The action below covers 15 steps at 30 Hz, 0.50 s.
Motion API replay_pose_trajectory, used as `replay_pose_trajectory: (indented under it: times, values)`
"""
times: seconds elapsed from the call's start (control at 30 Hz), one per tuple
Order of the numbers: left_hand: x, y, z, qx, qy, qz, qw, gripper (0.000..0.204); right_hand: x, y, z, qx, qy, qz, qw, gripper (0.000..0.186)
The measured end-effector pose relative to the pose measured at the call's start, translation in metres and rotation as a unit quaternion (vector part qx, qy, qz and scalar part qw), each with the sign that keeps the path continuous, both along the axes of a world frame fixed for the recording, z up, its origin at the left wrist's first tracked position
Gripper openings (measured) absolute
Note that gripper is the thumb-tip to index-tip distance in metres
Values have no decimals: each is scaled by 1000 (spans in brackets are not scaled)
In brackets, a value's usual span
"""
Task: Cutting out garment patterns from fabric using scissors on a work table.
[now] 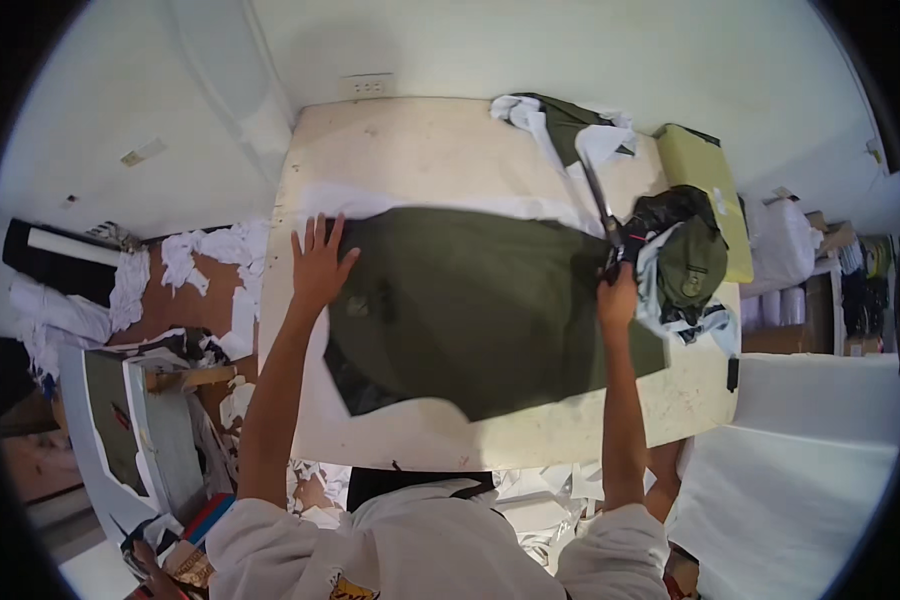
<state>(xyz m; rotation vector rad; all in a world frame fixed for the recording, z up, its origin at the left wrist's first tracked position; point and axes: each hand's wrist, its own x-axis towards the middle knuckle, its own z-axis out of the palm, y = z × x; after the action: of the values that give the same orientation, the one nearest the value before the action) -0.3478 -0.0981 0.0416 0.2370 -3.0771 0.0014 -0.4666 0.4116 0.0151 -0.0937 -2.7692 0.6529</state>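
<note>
A large piece of dark olive fabric [470, 310] lies spread over white material [315, 395] on a pale wooden table [410, 150]. My left hand [320, 262] rests flat with fingers spread at the fabric's upper left corner, partly on the white layer. In my right hand [616, 290] is a pair of dark-handled scissors [610, 220], held over the right part of the fabric. The blades point away from me toward the far side and look slightly blurred. Whether they touch the cloth cannot be told.
Olive and white scraps [570, 125] lie at the table's far edge. On the right sit an olive cap [692, 265] among crumpled cloth and a yellow-green flat package [705, 190]. White offcuts [215, 255] litter the floor at left. White sheeting [790, 480] stands at lower right.
</note>
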Motion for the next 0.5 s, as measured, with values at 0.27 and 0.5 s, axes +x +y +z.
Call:
replay_pose_trajectory:
  times: [0.27,0.5]
  values:
    - [158,47,2,174,-37,-97,979,71,144,-61,30,-206,-7,131,970,27]
    - [268,88,-7,199,-48,-163,965,66,213,-43,10,-55,-123,83,987,37]
